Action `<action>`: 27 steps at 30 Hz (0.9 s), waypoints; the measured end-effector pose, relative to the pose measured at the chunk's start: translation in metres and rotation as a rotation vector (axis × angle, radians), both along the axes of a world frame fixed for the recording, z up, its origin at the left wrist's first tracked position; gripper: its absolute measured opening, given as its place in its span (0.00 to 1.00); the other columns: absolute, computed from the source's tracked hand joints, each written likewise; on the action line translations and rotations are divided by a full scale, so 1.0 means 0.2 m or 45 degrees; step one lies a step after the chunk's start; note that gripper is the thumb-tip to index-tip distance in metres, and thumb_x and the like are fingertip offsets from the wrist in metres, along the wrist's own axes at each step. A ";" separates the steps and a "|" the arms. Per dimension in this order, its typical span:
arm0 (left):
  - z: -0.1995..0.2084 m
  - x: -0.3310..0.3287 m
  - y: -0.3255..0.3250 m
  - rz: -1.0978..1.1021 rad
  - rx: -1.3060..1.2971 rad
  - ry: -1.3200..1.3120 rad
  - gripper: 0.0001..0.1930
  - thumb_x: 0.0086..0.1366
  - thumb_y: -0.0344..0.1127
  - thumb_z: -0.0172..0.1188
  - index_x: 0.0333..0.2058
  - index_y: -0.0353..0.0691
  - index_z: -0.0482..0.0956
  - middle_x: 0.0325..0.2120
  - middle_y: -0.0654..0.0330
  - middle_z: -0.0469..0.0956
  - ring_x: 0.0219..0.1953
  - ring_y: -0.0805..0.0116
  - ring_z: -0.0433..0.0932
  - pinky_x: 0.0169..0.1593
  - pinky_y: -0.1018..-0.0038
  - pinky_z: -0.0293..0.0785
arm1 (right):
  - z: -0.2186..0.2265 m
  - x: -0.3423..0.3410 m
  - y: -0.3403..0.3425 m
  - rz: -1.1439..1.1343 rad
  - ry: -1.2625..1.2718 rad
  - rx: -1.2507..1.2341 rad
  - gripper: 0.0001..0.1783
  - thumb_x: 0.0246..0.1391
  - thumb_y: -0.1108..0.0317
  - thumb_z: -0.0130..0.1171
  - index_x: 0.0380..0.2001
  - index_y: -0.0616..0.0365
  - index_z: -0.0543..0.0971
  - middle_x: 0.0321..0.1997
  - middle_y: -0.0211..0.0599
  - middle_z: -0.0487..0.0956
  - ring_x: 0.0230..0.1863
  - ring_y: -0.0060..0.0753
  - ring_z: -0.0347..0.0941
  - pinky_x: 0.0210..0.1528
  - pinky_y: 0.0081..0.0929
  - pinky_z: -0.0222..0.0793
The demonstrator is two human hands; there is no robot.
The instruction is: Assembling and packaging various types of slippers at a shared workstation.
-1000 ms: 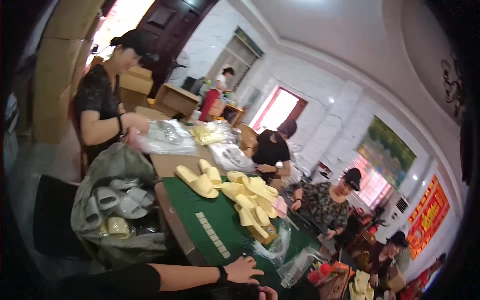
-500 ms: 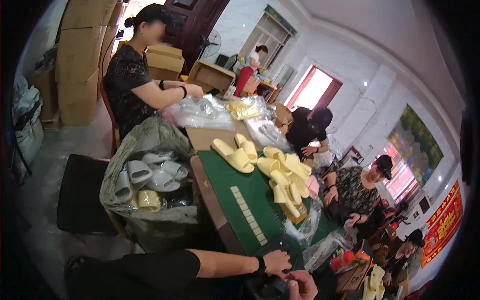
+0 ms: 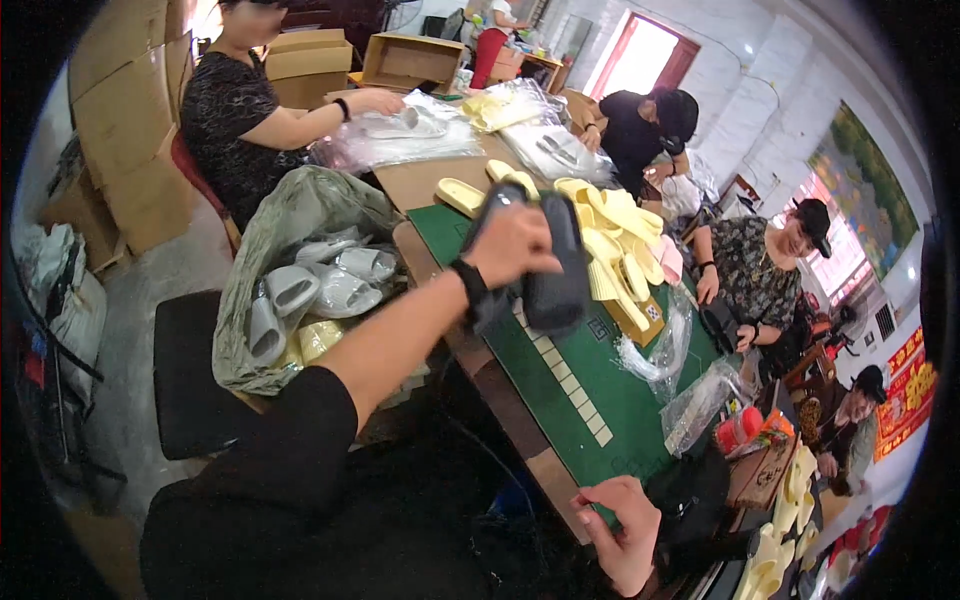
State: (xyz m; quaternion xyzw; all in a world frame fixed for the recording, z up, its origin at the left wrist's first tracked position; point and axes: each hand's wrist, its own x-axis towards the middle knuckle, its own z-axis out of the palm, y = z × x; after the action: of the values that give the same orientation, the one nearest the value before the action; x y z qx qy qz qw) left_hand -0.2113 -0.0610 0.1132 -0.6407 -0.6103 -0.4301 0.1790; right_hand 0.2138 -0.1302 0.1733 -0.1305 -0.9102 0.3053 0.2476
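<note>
Over the green mat (image 3: 500,385), my left hand (image 3: 512,248) grips a pair of dark slippers (image 3: 556,280) by their upper ends, lifted off the table. My right hand (image 3: 628,530) is near the table's front edge, thumb and fingertips brought together in a pinch. Whatever those fingertips hold, if anything, is too small to make out. Beyond the dark slippers lies a pile of yellow slippers (image 3: 603,248), with another yellow slipper (image 3: 460,196) to its left. A row of small pale tiles (image 3: 571,384) runs along the mat.
At left, a large plastic sack (image 3: 240,300) holds wrapped grey slippers (image 3: 345,292); a black chair (image 3: 195,375) stands beside it. Co-workers sit around the table; one at right handles a dark slipper (image 3: 720,328). Clear plastic bags (image 3: 700,405) and a red-lidded jar (image 3: 738,430) lie at right.
My left hand has risen up and away from beside my right hand, and now holds the dark slippers over the mat. My right hand has moved slightly right. The view has shifted.
</note>
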 end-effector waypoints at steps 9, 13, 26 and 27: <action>-0.57 -0.26 0.16 0.157 -0.984 -0.219 0.36 0.59 0.62 0.64 0.66 0.64 0.70 0.64 0.44 0.64 0.68 0.40 0.57 0.69 0.49 0.55 | -0.01 -0.08 0.07 -0.071 0.027 0.162 0.11 0.51 0.70 0.70 0.39 0.58 0.81 0.33 0.33 0.82 0.39 0.40 0.77 0.46 0.35 0.71; -0.80 -0.25 0.17 0.283 -0.601 0.163 0.31 0.54 0.50 0.72 0.59 0.56 0.78 0.56 0.47 0.70 0.60 0.44 0.67 0.61 0.54 0.65 | -0.11 -0.01 0.16 -0.223 0.025 0.154 0.13 0.54 0.67 0.69 0.42 0.58 0.82 0.37 0.36 0.82 0.41 0.43 0.77 0.47 0.37 0.70; -0.74 -0.40 0.16 0.291 -0.956 0.177 0.35 0.63 0.45 0.68 0.67 0.54 0.67 0.62 0.45 0.64 0.64 0.39 0.61 0.64 0.49 0.62 | 0.12 1.04 0.04 -1.326 0.086 0.012 0.12 0.52 0.75 0.67 0.42 0.60 0.82 0.36 0.34 0.83 0.38 0.28 0.80 0.41 0.27 0.76; -0.70 -0.38 0.15 0.281 -0.970 0.095 0.33 0.62 0.43 0.69 0.65 0.51 0.70 0.61 0.43 0.65 0.64 0.38 0.61 0.64 0.49 0.63 | 0.11 1.16 0.11 -1.471 0.316 -0.065 0.12 0.55 0.74 0.66 0.44 0.60 0.82 0.39 0.33 0.83 0.38 0.24 0.78 0.42 0.25 0.75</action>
State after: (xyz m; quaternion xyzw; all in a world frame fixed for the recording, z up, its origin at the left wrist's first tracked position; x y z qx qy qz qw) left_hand -0.2866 -0.0307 -0.0264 -0.6071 -0.7843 -0.1276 -0.0043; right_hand 0.4461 -0.1081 0.1954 -0.5741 -0.6484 0.1558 0.4751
